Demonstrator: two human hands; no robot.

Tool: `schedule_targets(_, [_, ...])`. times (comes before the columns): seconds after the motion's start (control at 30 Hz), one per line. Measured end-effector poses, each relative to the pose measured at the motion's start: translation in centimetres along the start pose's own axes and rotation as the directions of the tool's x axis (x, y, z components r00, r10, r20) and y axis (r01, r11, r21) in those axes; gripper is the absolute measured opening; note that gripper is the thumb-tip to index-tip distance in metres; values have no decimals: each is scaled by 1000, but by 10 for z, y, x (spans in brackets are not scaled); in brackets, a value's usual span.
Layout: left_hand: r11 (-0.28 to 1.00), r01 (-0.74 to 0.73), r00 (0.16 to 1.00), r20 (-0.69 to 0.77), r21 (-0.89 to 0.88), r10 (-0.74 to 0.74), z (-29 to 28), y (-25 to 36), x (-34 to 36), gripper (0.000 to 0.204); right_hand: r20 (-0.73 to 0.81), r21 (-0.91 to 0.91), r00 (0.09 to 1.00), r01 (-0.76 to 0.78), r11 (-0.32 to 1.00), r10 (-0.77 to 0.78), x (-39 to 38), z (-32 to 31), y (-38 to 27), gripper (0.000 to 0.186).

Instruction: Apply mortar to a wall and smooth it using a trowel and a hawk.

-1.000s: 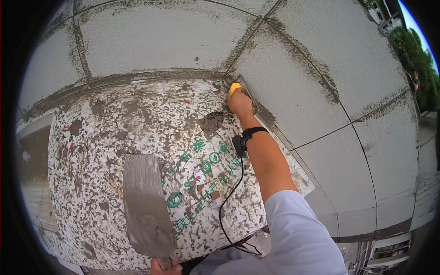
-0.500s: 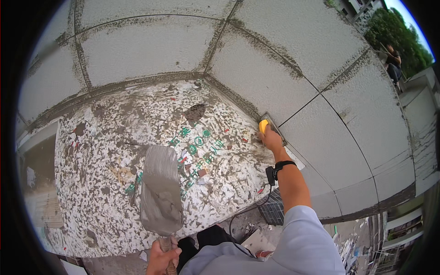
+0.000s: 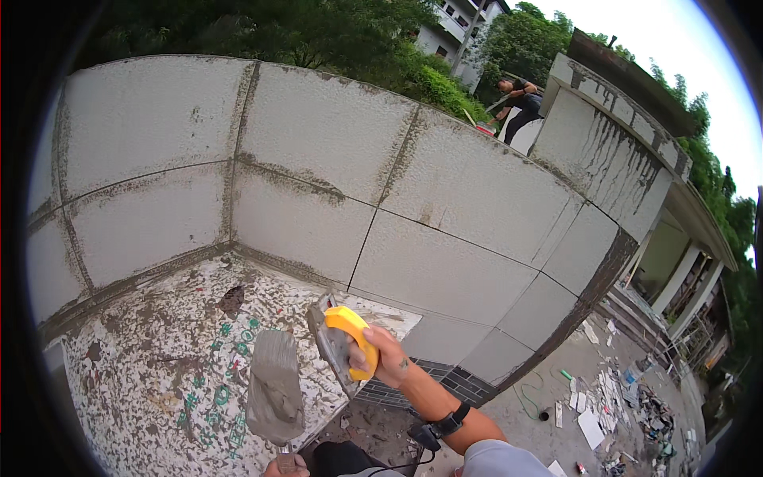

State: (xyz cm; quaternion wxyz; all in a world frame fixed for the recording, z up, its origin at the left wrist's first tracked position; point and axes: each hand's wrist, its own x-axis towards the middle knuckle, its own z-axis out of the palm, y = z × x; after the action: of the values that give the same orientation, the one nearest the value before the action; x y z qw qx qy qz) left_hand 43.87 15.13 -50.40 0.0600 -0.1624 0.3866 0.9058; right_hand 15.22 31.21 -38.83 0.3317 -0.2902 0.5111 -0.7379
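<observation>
My left hand point(image 3: 289, 466), at the lower edge, is wrapped round the handle of a flat, broad trowel point(image 3: 274, 389). Grey mortar coats its blade, which points away from me above a mortar-spattered white board point(image 3: 159, 358). My right hand point(image 3: 387, 359) grips the yellow handle point(image 3: 352, 330) of a plastering trowel. That tool's grey, smeared plate is tilted up and faces left, in front of the wall's lower blocks and apart from them. My right fingers curl round the handle and are partly hidden behind it.
A wall of large pale blocks point(image 3: 445, 246) with mortared joints rises ahead and meets a corner at left. Rubble and scraps point(image 3: 628, 397) litter the ground at right. Beyond the wall, another person point(image 3: 520, 107) bends beside a red container point(image 3: 484, 128).
My right hand has drawn the plastering trowel back from the foot of the wall and lifted it. The view has tilted up and right. My left hand still holds the mortar-coated trowel.
</observation>
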Motion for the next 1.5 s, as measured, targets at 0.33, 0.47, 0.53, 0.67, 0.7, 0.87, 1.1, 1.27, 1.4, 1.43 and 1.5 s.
schedule_targets(0.33, [972,-219,943,-273,-85,189,74,-23,-77,31,64,205,989,-145,968,134,-35,19,29,70])
schedule_targets(0.47, [986,-164,974,-157,12,164,87,-55,-41,26,325,118,927,-235,965,186,-112,192,17,60])
schedule_targets(0.53, [993,-121,968,-223,-5,117,110,-70,-20,21,381,88,903,-252,964,201,-121,205,5,55])
schedule_targets(0.67, [985,-173,981,-89,-8,172,131,-109,5,18,431,96,878,-276,956,210,-150,194,0,47])
schedule_targets(0.7, [990,-142,986,-85,2,142,141,-116,10,18,435,97,877,-269,958,202,-134,171,-1,45])
schedule_targets(0.87, [997,-62,997,37,-35,64,176,-125,59,12,333,18,922,-216,976,198,-41,-20,-5,40])
schedule_targets(1.1, [960,-160,987,-29,-231,157,171,-113,83,20,65,-295,896,-404,866,440,-117,-193,-12,43])
schedule_targets(1.27, [993,-99,995,-31,-69,97,159,-81,126,21,46,-417,998,-16,909,39,-116,-187,-67,39])
schedule_targets(1.4, [998,-25,997,73,-57,29,145,-76,134,24,302,-792,951,208,574,72,-91,-173,-89,45])
schedule_targets(1.43, [998,-39,994,96,-54,44,141,-72,137,24,371,-827,926,294,478,72,-83,-162,-91,48])
schedule_targets(1.5, [1000,4,995,104,10,-5,131,-68,141,23,428,-852,900,370,371,85,-72,-145,-92,48])
